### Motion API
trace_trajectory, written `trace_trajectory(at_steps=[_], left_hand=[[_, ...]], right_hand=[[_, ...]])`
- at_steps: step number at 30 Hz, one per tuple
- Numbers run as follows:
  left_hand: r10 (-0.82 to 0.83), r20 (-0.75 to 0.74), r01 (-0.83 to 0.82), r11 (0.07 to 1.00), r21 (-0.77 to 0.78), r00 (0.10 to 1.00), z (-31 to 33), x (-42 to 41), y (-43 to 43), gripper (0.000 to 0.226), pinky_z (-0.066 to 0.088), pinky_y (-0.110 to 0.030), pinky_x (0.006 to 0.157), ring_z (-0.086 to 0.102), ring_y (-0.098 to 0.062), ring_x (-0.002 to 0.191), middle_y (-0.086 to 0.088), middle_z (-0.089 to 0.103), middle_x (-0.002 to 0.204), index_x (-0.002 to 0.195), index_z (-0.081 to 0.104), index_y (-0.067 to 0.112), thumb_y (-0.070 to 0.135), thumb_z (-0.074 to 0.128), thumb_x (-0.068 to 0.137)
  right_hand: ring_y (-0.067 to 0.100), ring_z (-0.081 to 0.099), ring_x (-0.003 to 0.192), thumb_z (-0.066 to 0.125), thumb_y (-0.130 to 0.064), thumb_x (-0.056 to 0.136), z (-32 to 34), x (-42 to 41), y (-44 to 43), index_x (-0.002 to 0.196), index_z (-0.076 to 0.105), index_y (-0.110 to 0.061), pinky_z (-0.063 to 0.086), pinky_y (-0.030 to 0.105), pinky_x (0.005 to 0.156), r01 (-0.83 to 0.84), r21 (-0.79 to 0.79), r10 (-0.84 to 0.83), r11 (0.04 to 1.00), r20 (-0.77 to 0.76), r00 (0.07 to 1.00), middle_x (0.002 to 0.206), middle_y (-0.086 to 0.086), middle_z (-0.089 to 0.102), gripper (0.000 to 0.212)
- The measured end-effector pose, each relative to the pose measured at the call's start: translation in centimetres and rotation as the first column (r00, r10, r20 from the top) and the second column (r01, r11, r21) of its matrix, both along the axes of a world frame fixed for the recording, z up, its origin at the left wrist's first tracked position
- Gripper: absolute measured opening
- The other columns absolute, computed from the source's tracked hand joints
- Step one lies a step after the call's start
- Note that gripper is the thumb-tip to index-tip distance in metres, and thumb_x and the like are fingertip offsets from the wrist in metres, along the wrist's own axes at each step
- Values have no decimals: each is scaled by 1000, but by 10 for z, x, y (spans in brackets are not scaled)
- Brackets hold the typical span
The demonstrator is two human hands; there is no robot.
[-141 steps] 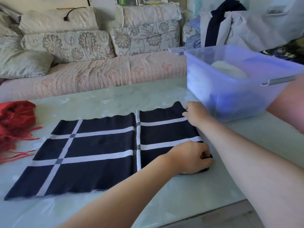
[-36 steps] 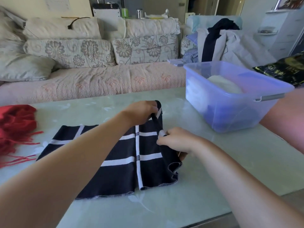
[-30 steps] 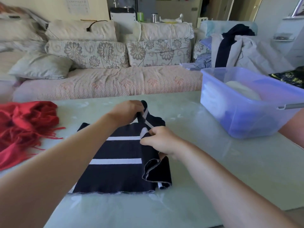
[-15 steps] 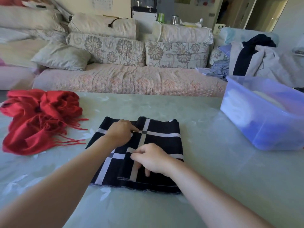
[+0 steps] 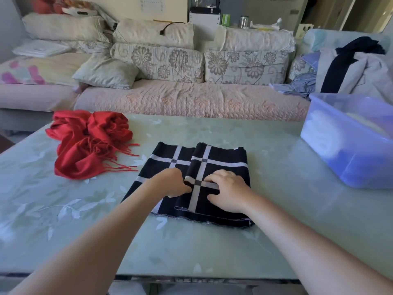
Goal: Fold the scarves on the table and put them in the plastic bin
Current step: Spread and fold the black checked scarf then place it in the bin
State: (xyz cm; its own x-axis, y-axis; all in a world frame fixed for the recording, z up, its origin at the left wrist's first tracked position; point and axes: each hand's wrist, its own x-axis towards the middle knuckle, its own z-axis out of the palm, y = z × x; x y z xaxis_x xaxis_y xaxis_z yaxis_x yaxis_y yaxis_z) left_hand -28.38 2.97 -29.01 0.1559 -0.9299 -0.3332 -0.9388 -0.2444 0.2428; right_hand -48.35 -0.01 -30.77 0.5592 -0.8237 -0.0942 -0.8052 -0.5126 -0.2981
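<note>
Head view, items as seen.

Hidden or unclear: bin (image 5: 340,150) is cut off by the right edge; something pale is seen inside through the translucent wall, but it is too blurred to be identified. The left fingertips are hidden against the cloth. Part of the navy scarf (image 5: 221,160) is covered by both hands.

Left hand (image 5: 170,183): fingers are curled, with the knuckles set against the left edge of the scarf's upper flap. Whether that edge is pinched or only touched cannot be told.

Right hand (image 5: 228,191): it is laid palm down on the upper flap, fingers nearly straight and pointed left, thumb spread toward the near hem. The cloth is pressed, not gripped.

Navy scarf: it is laid folded and flat on the table (image 5: 276,220), in front of the person and near the middle. The upper flap is turned over from the right, and its long axis runs from the near hem to the far edge. A strip of the lower layer is left showing on the left. White stripes are crossed on both layers. The scarf is kept well apart from the bin, outside it.

Red scarf (image 5: 89,143): it is heaped unfolded at the table's far left, with the fringe trailed rightward toward the navy scarf, not touching it.

Sofa (image 5: 191,99): it is placed behind the table.
</note>
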Motion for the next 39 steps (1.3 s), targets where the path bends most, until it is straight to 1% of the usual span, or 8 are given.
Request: trace_trajectory(at_steps=[5,11,13,16,20,24,29,39], left_hand=[[191,-463,-152,981,121,866,21,-2,24,24,49,-22,47,63,-19,49,-12,71,67,90,56,6,25,49,102],[15,-80,1,981,195,997,1,7,32,33,48,-24,59,58,-16,45,-4,69,64,87,58,6,35,48,98],[-23,18,21,995,95,1000,1,8,27,37,53,-27,67,65,-13,57,2,70,69,83,58,10,47,57,90],[-45,104,50,998,-45,994,1,5,23,58,53,-35,82,62,-20,94,-1,64,108,121,45,17,55,64,82],[-223,214,256,956,-145,951,-16,8,15,70,26,-51,114,14,-31,146,-4,15,160,154,15,35,62,40,94],[-327,178,350,928,-124,928,-42,22,9,67,-1,-52,121,-19,-21,149,1,-17,163,155,-6,32,60,18,100],[-337,147,354,928,-117,930,-50,30,3,72,-3,-51,121,-12,-19,150,4,-8,164,155,-9,32,67,15,96],[-132,75,150,928,-340,988,-35,60,2,55,30,-44,110,31,-25,137,-2,39,149,147,34,23,48,41,98]], right_hand=[[17,42,134,56,-34,88,1,2,-5,136,52,-37,35,41,111,4,-3,-3,1000,115,993,143,-11,47,48],[20,42,136,53,-31,93,-3,11,-19,137,52,-33,33,41,110,51,-14,-51,999,22,998,148,-6,46,44],[23,43,134,49,-32,94,1,18,-27,138,51,-33,30,43,108,101,-104,-107,989,-57,993,145,-3,48,44],[26,35,140,44,-36,95,0,32,-40,145,41,-31,26,51,111,96,-215,-122,972,-108,987,151,4,42,51],[24,-5,154,31,-55,100,-19,40,-55,157,5,-41,5,61,120,34,-96,-51,995,-183,982,167,5,-4,64],[21,-9,154,17,-74,92,-30,35,-82,156,-1,-45,4,63,118,222,-97,-235,970,-146,961,168,0,-7,72],[24,-11,153,13,-77,85,-30,36,-107,157,2,-43,-6,68,114,414,-79,-421,907,-246,873,167,5,-6,80],[17,4,154,17,-34,103,-21,88,-109,159,12,-34,6,53,122,1,-89,-23,996,-244,970,168,0,6,57]])
